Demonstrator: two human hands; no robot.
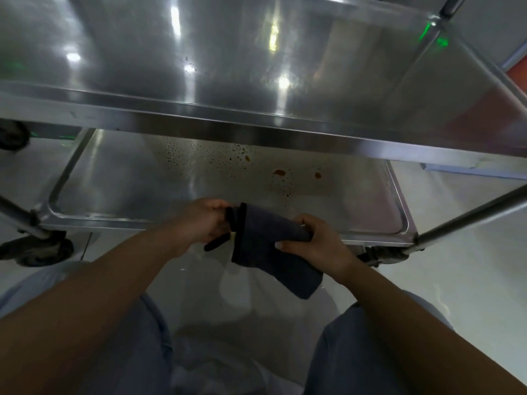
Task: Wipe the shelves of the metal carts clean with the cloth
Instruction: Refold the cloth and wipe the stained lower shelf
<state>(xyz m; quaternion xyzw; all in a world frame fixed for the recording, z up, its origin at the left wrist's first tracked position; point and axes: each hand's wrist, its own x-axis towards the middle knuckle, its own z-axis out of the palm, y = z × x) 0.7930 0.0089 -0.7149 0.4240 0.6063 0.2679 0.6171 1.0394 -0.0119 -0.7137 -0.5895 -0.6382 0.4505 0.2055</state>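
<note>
Castor wheel (pixel 42 250), black, stood at the lower left corner of the metal cart (pixel 37 218), on a pale floor (pixel 456 280). Lower shelf (pixel 128 181): stainless tray with raised rim, spattered with fine dark specks toward the middle and several orange-brown spots (pixel 279 173) further right. Upper shelf (pixel 199 67): stainless, glossy, showing bright reflections and a few small dark flecks near its centre. Left hand (pixel 204 220): fingers curled, pinching the black-bound edge of the cloth. Cloth (pixel 265 240): dark grey-blue, soft weave, black trim along one border, folded over on itself and stretched between both hands, held in the air just in front of the lower shelf's near rim, its free end hanging down toward the right. Right hand (pixel 316 243): clenched round the bunched middle of the cloth, thumb on top. Upright post (pixel 470 218), tubular metal, rose at the cart's right corner.
</note>
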